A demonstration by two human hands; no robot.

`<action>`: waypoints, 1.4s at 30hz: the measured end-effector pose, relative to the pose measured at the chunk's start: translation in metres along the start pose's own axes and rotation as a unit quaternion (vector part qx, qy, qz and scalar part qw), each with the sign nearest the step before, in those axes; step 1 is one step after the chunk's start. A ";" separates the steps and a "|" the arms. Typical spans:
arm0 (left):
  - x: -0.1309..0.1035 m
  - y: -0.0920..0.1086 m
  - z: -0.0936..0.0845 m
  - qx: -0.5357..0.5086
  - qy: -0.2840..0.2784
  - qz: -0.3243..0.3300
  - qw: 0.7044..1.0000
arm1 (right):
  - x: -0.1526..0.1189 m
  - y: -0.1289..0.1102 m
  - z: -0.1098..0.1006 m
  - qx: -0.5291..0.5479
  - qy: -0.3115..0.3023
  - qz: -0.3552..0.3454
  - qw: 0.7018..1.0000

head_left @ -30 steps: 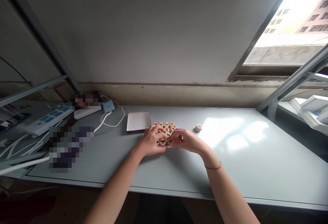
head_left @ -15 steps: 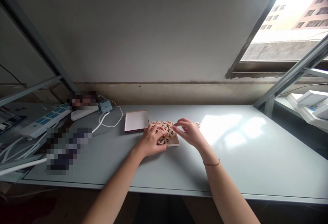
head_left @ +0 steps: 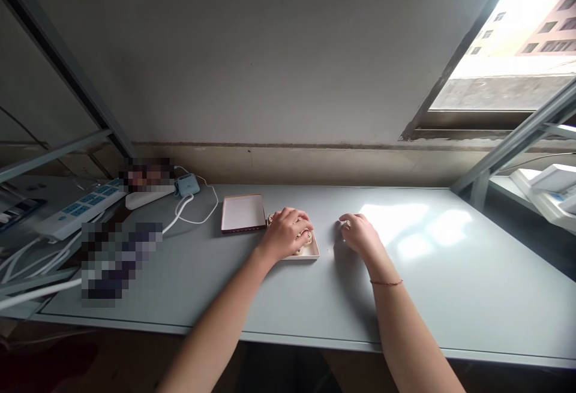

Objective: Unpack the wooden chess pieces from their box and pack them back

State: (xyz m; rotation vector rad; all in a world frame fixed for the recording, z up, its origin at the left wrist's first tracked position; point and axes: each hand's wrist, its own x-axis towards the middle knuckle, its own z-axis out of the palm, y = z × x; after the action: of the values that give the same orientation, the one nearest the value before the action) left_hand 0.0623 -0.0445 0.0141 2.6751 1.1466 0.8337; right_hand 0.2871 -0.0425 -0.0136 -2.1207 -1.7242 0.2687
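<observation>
A shallow white box [head_left: 310,256] stands on the desk with several round wooden Chinese chess pieces [head_left: 308,237] inside. My left hand [head_left: 284,234] lies over the box, palm down, its fingers apart and curved across the pieces, hiding most of them. To the right of the box, my right hand [head_left: 361,234] is closed around a single chess piece [head_left: 347,224] just at the desk surface. Part of that piece's marked face shows between the fingers. The box lid [head_left: 243,212], with a pale inside and dark red edge, lies left of the box.
A white power strip [head_left: 81,207] with blue sockets and a light-blue charger [head_left: 187,185] with a white cable sit at the left. Metal frame posts flank the grey desk [head_left: 315,303]. Sunlight from the window [head_left: 490,75] falls on its right side.
My right hand has left the box and moved right, closing on the lone chess piece there. The left hand has shifted slightly right and farther over the pieces, covering more of them.
</observation>
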 end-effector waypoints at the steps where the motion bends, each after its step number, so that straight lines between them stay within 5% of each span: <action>1: -0.002 -0.003 0.001 -0.001 0.004 -0.001 1.000 | -0.001 -0.001 -0.002 0.016 0.006 0.001 1.000; 4: -0.009 -0.007 0.001 -0.012 0.011 -0.018 1.000 | -0.005 -0.013 -0.010 0.145 -0.004 -0.034 0.989; 8: -0.013 -0.005 0.002 -0.037 0.019 -0.041 0.998 | -0.016 -0.039 -0.022 0.370 -0.134 -0.083 0.916; 15: -0.012 -0.002 0.007 -0.145 0.067 -0.024 0.987 | -0.029 -0.062 -0.029 0.468 -0.239 -0.125 0.841; 21: -0.014 0.005 -0.003 -0.118 0.046 -0.045 0.991 | -0.025 -0.054 -0.029 0.483 -0.208 -0.112 0.843; 27: -0.017 0.015 -0.006 -0.084 -0.045 -0.012 0.995 | -0.019 -0.045 -0.035 0.497 -0.140 -0.074 0.853; 42: -0.019 0.012 -0.020 -0.042 -0.089 -0.011 0.995 | -0.026 -0.045 -0.044 0.346 -0.358 -0.163 0.852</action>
State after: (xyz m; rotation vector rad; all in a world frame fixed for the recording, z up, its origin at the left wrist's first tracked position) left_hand 0.0487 -0.0688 0.0266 2.6011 1.0732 0.6102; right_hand 0.2581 -0.0679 0.0425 -1.2197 -1.8907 1.4729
